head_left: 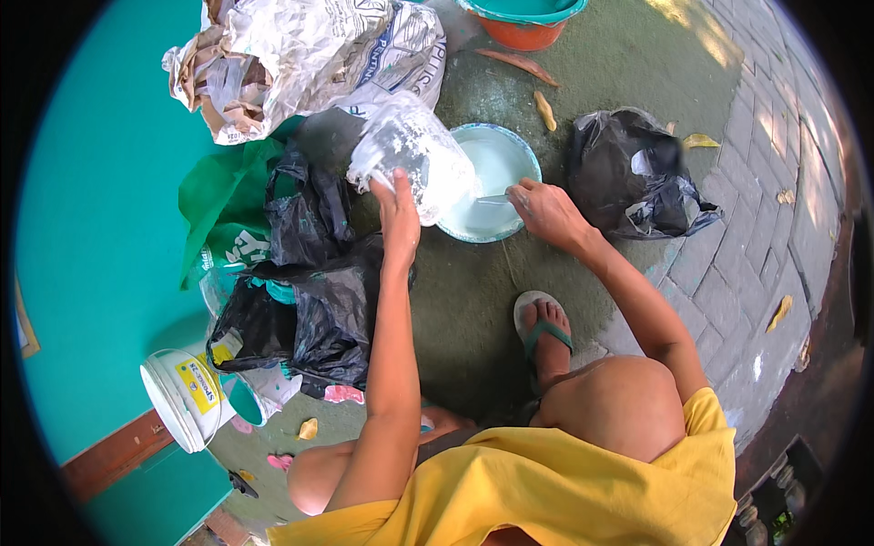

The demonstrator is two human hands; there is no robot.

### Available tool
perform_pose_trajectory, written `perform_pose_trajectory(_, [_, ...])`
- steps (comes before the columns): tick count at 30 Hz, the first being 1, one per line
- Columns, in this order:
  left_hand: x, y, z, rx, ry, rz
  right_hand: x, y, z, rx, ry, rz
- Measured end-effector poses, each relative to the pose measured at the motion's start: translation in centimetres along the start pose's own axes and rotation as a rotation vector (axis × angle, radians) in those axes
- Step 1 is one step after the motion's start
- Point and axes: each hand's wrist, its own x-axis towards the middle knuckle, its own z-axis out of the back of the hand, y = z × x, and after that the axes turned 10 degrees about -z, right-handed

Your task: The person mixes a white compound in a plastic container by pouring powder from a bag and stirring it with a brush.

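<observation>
- The clear plastic bag (405,155) is bulging and crinkled, smeared and filled with white material; it is tilted over the left rim of the round bowl (532,155), which has pale, bluish-white contents.
- Left hand (398,214): thumb and fingers pinch the bag's near side.
- Right hand (549,215): fingers close around a thin tool (492,199) reaching inside the bowl; its exact kind is unclear.
- Edges: a strip of concrete floor (553,155) separates the bowl from the black plastic bag (619,173) at right; more floor runs toward the sandal (543,328). Leftward, black plastic (332,314) crowds the left forearm.
- Count: one bowl, one clear bag, one orange basin (523,35), one white handled bucket (177,400).
</observation>
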Motion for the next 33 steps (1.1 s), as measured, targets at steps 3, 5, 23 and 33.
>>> perform_pose_trajectory(3, [0.5, -1.3, -0.5, 0.178, 0.013, 0.004, 0.3, 0.1, 0.3, 0.005, -0.008, 0.011])
perform_pose_trajectory(5, [0.3, -1.6, -0.5, 0.145, 0.022, -0.001, 0.1, 0.0, 0.1, 0.016, -0.001, 0.006])
perform_pose_trajectory(23, [-2.0, -0.5, 0.6, 0.232, -0.059, -0.077, 0.4, 0.6, 0.4, 0.020, 0.050, 0.109])
perform_pose_trajectory(33, [-1.1, -0.1, -0.5, 0.310, -0.102, -0.202, 4.8, -1.0, 1.6, 0.029, -0.340, 0.002])
